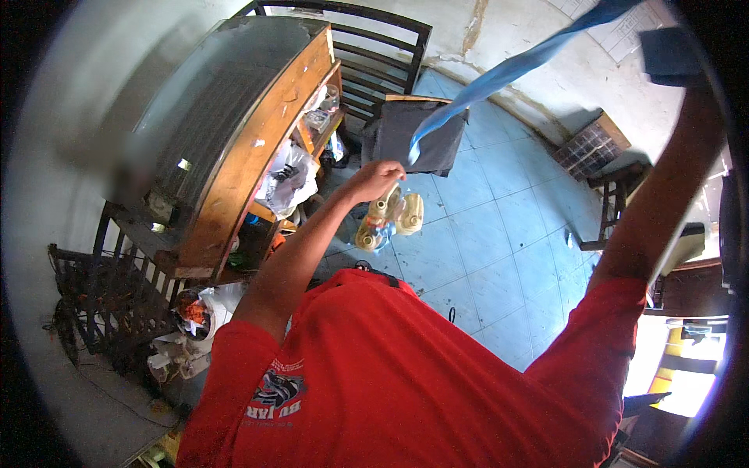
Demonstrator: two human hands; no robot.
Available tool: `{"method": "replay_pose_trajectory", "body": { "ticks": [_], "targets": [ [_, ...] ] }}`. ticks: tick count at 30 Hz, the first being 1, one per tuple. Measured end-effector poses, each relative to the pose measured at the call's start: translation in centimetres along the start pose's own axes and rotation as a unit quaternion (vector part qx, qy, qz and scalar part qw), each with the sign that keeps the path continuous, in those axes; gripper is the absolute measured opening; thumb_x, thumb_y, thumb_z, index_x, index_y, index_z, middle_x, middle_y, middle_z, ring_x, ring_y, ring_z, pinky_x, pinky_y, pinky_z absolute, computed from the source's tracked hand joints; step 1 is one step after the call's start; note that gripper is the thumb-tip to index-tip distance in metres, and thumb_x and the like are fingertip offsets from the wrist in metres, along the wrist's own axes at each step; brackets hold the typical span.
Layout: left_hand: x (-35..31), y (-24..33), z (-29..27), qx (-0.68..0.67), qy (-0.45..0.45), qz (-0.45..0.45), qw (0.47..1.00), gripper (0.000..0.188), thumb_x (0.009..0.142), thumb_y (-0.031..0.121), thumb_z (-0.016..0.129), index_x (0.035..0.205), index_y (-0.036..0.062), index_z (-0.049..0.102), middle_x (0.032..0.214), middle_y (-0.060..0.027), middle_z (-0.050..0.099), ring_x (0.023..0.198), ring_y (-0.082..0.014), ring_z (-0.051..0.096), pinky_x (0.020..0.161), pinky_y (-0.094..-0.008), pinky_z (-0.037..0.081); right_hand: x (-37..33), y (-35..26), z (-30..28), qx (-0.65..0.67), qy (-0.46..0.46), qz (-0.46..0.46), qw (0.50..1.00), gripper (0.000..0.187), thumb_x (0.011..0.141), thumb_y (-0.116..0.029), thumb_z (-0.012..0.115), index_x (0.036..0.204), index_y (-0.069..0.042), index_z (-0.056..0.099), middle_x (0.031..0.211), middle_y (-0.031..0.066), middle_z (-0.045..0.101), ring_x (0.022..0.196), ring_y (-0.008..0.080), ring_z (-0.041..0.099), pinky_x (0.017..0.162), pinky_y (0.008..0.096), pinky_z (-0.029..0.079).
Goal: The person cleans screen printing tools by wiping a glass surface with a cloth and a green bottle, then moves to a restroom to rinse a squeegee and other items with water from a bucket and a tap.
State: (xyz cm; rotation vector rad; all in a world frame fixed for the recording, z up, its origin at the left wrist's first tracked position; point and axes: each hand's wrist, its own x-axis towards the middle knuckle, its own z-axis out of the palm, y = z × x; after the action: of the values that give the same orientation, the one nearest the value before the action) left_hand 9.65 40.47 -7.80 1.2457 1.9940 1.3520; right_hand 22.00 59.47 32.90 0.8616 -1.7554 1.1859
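Note:
My left hand (378, 181) is closed, fingertips pinched together, in front of my chest. Anything between the fingertips is too small to make out. Just below it are several pale yellow plastic bottles (409, 218) with round necks, bunched with clear and blue plastic. I cannot tell whether they hang from the hand or stand on the floor. A long blue cloth strip (484, 87) slants down from the top edge, its lower end near my left fingertips. My right arm (663, 187) is raised at the far right; dark blue cloth (671, 56) hides the hand.
A wooden cabinet (261, 125) with a dark top and cluttered shelves stands at left. Behind it is a dark slatted bench (374, 51), with a black-covered seat (413, 132) beside it. A bucket (204, 316) holds rubbish. A wooden-edged panel (593, 144) leans against the wall over blue tiles (484, 234).

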Motion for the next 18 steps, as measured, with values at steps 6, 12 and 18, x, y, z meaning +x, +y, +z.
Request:
{"method": "replay_pose_trajectory", "body": {
  "ticks": [6,12,18],
  "targets": [
    [-0.1,2.9,-3.1,-0.114,0.113,-0.098,0.982,0.029,0.087,0.026,0.052,0.1,0.0006,0.05,0.088,-0.0076,0.058,0.083,-0.0164,0.057,0.073,-0.0263,0.046,-4.1,1.0,-2.1,-0.093,-0.013,0.12,0.988,0.023,0.088,-0.014,0.046,0.108,-0.005,0.053,0.105,0.0092,0.057,0.093,0.0181,0.056,0.084,0.0303,0.043],
    [-0.8,17.0,-3.8,-0.217,0.05,0.189,0.956,0.086,0.073,0.033,0.071,0.133,0.0013,0.019,0.136,-0.0168,0.026,0.122,-0.0306,0.036,0.096,-0.0431,0.034,-10.3,3.3,3.8,-0.093,-0.171,0.332,0.923,0.029,0.088,-0.012,0.044,0.113,-0.002,0.054,0.107,0.0098,0.059,0.088,0.0156,0.057,0.078,0.0255,0.045],
    [-5.7,14.8,-2.4,-0.149,0.171,-0.02,0.974,0.037,0.078,0.015,0.064,0.107,-0.0001,0.048,0.094,-0.0118,0.059,0.085,-0.0162,0.058,0.075,-0.0308,0.045,-18.3,6.5,12.6,-0.049,-0.158,0.46,0.873,0.042,0.078,0.008,0.053,0.118,-0.002,0.049,0.096,0.0075,0.059,0.089,0.0097,0.054,0.076,0.0239,0.044]
  ]
}}
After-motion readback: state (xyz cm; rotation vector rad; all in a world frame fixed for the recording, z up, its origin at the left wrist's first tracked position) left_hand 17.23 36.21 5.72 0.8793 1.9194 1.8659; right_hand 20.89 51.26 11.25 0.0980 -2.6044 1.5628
